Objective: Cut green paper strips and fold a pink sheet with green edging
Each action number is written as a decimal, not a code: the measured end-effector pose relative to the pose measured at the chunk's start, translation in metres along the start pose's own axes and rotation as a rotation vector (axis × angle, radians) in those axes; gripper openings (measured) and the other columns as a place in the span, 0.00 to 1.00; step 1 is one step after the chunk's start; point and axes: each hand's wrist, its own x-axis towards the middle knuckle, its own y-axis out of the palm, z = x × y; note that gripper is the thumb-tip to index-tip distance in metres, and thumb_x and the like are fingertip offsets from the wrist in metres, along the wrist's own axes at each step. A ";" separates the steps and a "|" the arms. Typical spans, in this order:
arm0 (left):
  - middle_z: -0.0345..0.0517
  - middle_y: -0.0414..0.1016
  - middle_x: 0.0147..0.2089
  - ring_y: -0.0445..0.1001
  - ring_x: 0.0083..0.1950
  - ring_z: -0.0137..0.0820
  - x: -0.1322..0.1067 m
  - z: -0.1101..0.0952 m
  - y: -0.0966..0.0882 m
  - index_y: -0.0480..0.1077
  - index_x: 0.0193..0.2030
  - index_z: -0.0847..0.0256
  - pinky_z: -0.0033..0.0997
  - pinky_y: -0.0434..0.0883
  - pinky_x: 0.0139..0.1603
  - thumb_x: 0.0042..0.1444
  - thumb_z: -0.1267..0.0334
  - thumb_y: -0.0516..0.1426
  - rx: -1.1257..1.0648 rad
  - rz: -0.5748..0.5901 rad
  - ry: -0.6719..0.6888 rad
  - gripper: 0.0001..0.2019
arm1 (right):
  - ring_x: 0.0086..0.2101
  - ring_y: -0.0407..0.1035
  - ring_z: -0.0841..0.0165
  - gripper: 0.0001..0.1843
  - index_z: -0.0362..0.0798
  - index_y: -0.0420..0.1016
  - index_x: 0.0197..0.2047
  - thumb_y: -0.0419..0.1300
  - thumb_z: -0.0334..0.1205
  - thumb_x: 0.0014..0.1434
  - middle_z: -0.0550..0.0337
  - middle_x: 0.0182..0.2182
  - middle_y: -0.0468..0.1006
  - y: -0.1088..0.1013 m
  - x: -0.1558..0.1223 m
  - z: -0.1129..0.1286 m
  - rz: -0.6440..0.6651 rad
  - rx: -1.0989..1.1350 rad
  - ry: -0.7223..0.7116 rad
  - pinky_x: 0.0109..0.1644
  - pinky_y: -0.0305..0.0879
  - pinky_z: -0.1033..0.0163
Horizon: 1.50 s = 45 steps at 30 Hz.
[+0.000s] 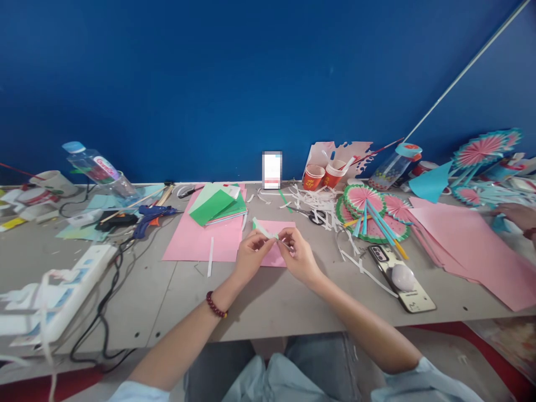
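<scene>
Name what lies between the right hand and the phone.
In the head view, a white paper strip lies on the grey tabletop between the right hand and the phone.

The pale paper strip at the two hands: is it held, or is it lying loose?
Held: the left hand and the right hand pinch the pale strip near one end; its other end sticks out.

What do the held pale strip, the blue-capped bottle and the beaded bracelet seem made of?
Pale strip: probably matte paper; thin, without shine.
Blue-capped bottle: likely clear, glossy plastic; see-through with highlights.
Beaded bracelet: round dark-red beads, smooth-looking; wood or plastic, unclear.
</scene>
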 end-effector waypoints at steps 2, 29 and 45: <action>0.40 0.66 0.30 0.61 0.28 0.25 -0.001 -0.001 -0.001 0.77 0.31 0.59 0.26 0.59 0.27 0.53 0.58 0.61 0.055 0.016 0.041 0.07 | 0.28 0.64 0.71 0.07 0.50 0.62 0.40 0.52 0.34 0.57 0.61 0.32 0.69 0.000 0.000 0.000 0.006 0.015 0.003 0.29 0.61 0.67; 0.42 0.69 0.30 0.67 0.33 0.29 -0.002 0.002 0.003 0.77 0.26 0.60 0.28 0.63 0.32 0.50 0.55 0.62 -0.039 -0.038 -0.064 0.10 | 0.27 0.69 0.72 0.10 0.50 0.60 0.44 0.53 0.39 0.57 0.57 0.37 0.72 0.001 0.000 0.000 -0.033 0.063 0.092 0.28 0.64 0.67; 0.35 0.57 0.18 0.56 0.22 0.22 -0.004 -0.006 0.004 0.69 0.17 0.62 0.25 0.54 0.23 0.44 0.49 0.64 -0.181 -0.034 -0.331 0.19 | 0.33 0.71 0.69 0.10 0.50 0.61 0.44 0.53 0.38 0.58 0.56 0.37 0.73 0.000 0.001 -0.003 -0.045 0.037 0.062 0.36 0.67 0.64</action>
